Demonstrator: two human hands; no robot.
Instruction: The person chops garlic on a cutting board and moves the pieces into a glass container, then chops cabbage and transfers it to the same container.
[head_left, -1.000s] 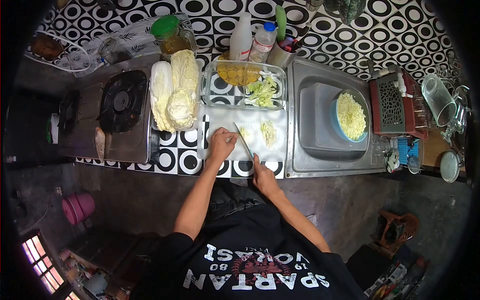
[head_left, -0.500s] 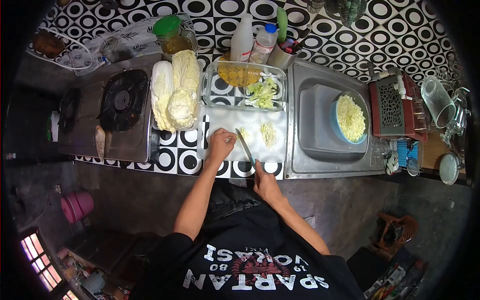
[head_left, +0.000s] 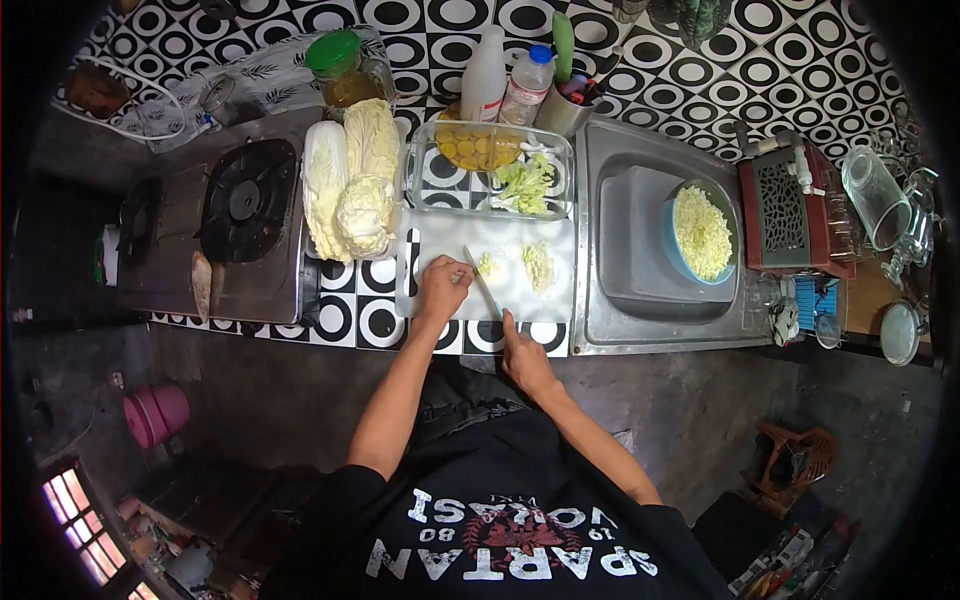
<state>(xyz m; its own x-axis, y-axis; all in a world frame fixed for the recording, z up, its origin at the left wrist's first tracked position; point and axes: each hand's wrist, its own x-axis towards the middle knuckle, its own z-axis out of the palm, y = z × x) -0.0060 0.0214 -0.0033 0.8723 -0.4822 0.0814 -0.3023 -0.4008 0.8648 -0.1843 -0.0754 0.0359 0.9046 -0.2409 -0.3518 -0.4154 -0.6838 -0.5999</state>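
Observation:
My right hand is wrapped round the handle of a kitchen knife, its blade slanting up and left over the translucent cutting board. On the board's left part, my left hand has its fingers curled together beside the blade tip. What those fingers pinch is too small and hidden to name. Just right of the blade lies a small pile of chopped cabbage. A larger chopped heap sits further right on the board.
Napa cabbages lie left of the board, by the gas stove. Behind it stands a divided glass dish with leaf pieces. A bowl of chopped cabbage rests in the steel sink. Bottles stand behind.
The knife and my right hand have shifted slightly up and left, the blade tip now nearer my left fingers. My left hand stays almost in place. The small chopped pile looks a little larger.

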